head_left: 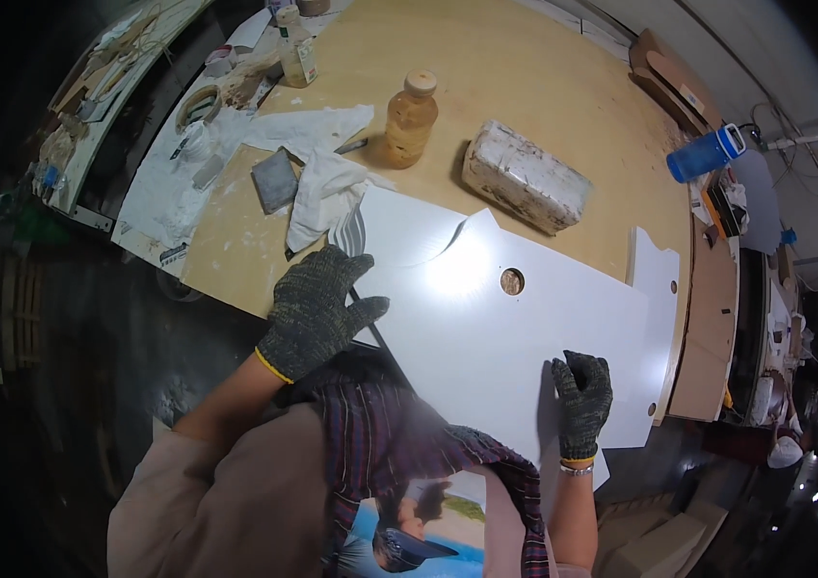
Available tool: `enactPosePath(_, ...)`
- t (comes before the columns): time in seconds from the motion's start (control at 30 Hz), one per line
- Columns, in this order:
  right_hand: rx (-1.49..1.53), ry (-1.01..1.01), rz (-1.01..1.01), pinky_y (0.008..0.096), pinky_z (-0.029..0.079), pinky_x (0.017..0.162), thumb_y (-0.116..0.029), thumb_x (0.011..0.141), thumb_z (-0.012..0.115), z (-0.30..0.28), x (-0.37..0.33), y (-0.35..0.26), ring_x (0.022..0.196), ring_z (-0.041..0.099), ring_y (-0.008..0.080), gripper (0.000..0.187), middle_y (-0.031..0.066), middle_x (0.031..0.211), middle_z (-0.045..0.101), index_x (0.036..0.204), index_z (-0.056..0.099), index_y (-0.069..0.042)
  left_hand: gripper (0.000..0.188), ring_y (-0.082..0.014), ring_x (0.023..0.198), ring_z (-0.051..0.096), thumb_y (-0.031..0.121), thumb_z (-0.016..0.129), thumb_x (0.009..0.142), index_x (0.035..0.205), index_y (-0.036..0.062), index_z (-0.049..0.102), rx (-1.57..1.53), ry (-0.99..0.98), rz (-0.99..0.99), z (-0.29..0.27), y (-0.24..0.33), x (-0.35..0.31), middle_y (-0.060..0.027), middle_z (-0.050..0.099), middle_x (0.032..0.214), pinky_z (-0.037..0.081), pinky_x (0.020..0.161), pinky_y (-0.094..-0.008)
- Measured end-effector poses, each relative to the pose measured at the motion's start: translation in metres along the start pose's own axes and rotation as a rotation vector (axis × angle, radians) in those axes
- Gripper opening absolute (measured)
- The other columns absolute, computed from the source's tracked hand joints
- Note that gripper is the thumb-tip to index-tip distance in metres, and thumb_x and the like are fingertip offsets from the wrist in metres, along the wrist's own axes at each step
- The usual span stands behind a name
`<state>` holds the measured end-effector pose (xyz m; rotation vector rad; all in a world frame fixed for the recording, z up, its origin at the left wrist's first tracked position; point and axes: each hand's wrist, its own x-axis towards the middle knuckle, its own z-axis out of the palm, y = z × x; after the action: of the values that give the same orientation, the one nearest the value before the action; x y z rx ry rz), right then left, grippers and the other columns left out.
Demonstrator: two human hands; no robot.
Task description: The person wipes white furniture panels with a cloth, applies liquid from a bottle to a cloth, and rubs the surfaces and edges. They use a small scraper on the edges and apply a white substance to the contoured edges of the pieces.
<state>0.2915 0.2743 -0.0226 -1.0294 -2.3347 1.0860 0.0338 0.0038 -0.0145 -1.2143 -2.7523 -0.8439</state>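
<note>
A large white panel (pixel 467 337) with curved cut-outs and a round hole lies in front of me. Several more white panels show their stacked, curved edges (pixel 348 231) at its upper left corner. My left hand (pixel 317 310), in a dark knitted glove with a yellow cuff, lies at the panel's left edge, thumb and forefinger apart on the surface. Over the panel's near right part is my right hand (pixel 584 403), gloved alike, with fingers curled in. Whatever it may hold is hidden. Its shadow falls on the white surface just to its left.
Beyond the panel stand a stained, wrapped block (pixel 527 176) and an amber bottle (pixel 412 120). A grey sanding block (pixel 275 181) and white cloth (pixel 332 188) lie left. A blue bottle (pixel 703 156) is at right. The tan worktop (pixel 525 67) continues behind.
</note>
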Motion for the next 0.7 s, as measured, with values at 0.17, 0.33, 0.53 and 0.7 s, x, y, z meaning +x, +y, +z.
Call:
enactPosePath(0.17,-0.427,0.303,0.093,0.0326,0.052,0.075,-0.014,0.085,0.075,-0.008,-0.026,-0.007,0.080,0.063,0.0209,0.020,0.0088,0.088,0.063,0.098,0.067,-0.002,0.046,-0.0310,0.098,0.061,0.037,0.076,0.077,0.113,0.0087,0.068,0.074,0.007,0.147,0.016,-0.007,0.011,-0.0141,0.065,0.101,0.047,0.087,-0.0432)
enactPosePath(0.33,-0.564,0.154,0.246,0.0370,0.048,0.063,-0.025,0.094,0.063,-0.032,-0.039,0.021,0.063,0.062,0.0302,0.029,0.0187,0.076,0.068,0.084,0.070,0.002,0.046,-0.0316,0.094,0.062,0.033,0.077,0.077,0.115,0.0090,0.068,-0.088,0.017,0.157,0.020,-0.007,0.018,-0.0148,0.066,0.098,0.049,0.084,-0.0439)
enactPosePath(0.53,-0.273,0.240,0.097,0.0302,0.037,0.055,-0.015,0.093,0.063,-0.044,-0.072,0.068,0.059,0.043,0.0108,0.028,0.0043,0.063,0.055,0.075,0.062,0.006,0.040,-0.0162,0.081,0.064,0.018,0.077,0.079,0.115,0.0039,0.067,-0.683,-0.192,-0.151,0.001,0.015,0.040,-0.0101,0.068,0.099,0.051,0.072,-0.0316)
enactPosePath(0.7,-0.026,0.357,0.093,0.0320,0.027,0.055,-0.015,0.094,0.059,-0.059,-0.093,0.048,0.062,0.031,0.0092,0.037,-0.0036,0.061,0.035,0.064,0.040,-0.004,0.042,-0.0066,0.069,0.059,0.015,0.078,0.081,0.116,-0.0033,0.066,-1.034,-0.355,-0.226,-0.029,0.049,0.046,-0.0057,0.070,0.081,0.049,0.065,-0.0230)
